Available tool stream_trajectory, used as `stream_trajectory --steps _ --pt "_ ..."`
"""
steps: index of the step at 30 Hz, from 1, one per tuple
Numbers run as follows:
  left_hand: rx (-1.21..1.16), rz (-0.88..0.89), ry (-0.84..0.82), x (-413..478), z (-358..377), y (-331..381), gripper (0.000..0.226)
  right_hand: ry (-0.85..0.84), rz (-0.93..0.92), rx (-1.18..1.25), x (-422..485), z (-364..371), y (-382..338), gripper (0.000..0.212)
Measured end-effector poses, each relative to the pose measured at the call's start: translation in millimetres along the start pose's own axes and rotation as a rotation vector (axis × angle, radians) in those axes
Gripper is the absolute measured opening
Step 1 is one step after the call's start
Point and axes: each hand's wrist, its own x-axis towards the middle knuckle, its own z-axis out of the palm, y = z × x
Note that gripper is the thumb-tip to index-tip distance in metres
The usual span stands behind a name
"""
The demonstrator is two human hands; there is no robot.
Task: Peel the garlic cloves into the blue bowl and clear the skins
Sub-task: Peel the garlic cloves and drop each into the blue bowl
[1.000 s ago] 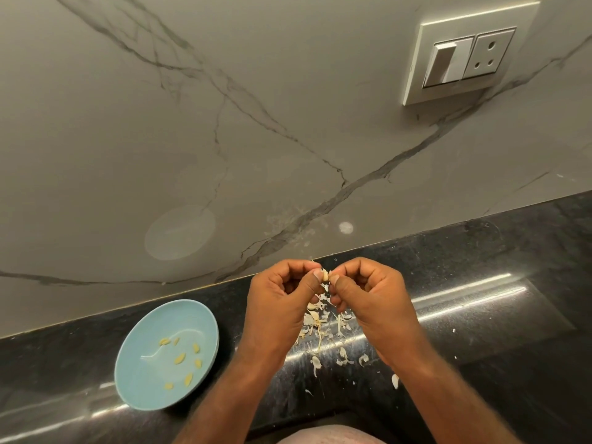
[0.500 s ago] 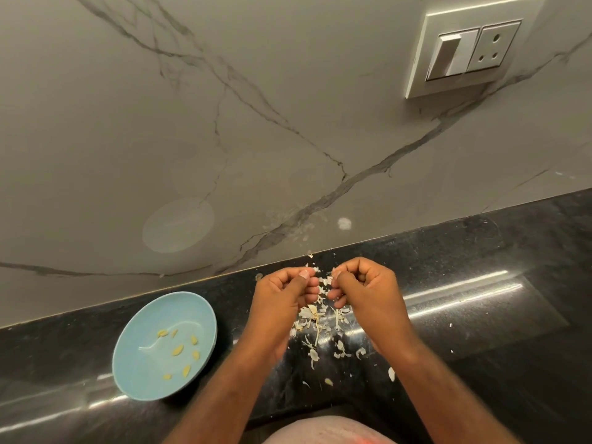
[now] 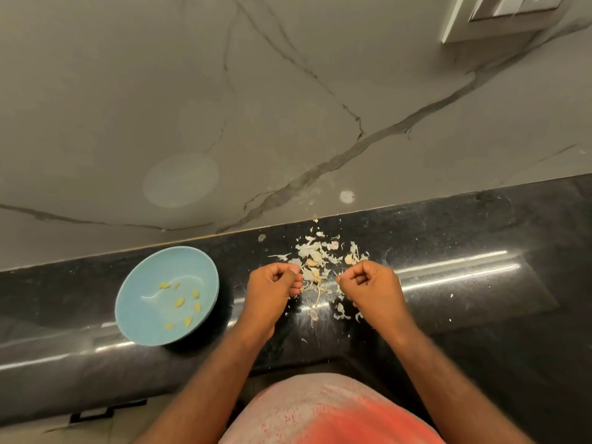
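The blue bowl sits on the black counter at the left with several peeled yellow garlic cloves inside. A pile of pale garlic skins with a few unpeeled cloves lies near the wall, right of the bowl. My left hand hovers just left of the pile, its fingers curled and its thumb pressed to the forefinger on a small garlic clove that is mostly hidden. My right hand hovers right of the pile with its fingertips pinched on a scrap of skin.
The black granite counter runs left to right, and loose skin flakes are scattered toward its front edge. Behind it rises a grey marble wall, with a switch plate at the top right. My torso is at the bottom.
My hands were together pinching one clove above the pile. They have dropped lower and pulled apart. The camera has tilted down.
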Motion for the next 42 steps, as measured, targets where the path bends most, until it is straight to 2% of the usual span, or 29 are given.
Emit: stream_trajectory --steps 4,7,14,20,25,28,32,37,42 --pt "0.026 -0.005 0.010 -6.4 -6.3 -12.4 0.009 -0.062 -0.023 -0.088 -4.9 6.7 10.6 0.009" --pt "0.078 0.011 0.021 -9.9 -13.5 -20.0 0.011 -0.107 -0.055 -0.174 -10.1 10.1 14.8 0.020" --pt "0.152 0.070 0.053 -18.0 -23.5 -40.9 0.012 -0.066 -0.056 -0.093 -17.5 12.1 24.0 0.028" --pt "0.221 0.129 0.049 -23.9 -26.9 -62.5 0.012 0.018 -0.103 -0.083 -23.1 10.9 32.4 0.015" --pt "0.323 0.233 0.110 -26.8 -27.6 -72.4 0.022 0.049 -0.130 -0.042 -25.5 13.2 36.0 0.032" --pt "0.353 0.246 0.136 -25.7 -26.0 -74.5 0.017 0.057 -0.090 0.074 -26.2 17.6 37.6 0.026" --pt "0.392 0.289 0.162 -25.2 -24.0 -75.8 0.018 0.040 -0.106 0.100 -27.2 23.0 34.6 0.019" --pt "0.452 0.279 0.186 -24.1 -21.8 -74.6 0.012 0.102 -0.103 0.095 -30.8 23.8 36.4 0.031" --pt "0.405 0.243 0.141 -29.8 -23.0 -71.6 0.007 0.118 -0.080 0.143 -36.5 16.7 39.3 0.014"
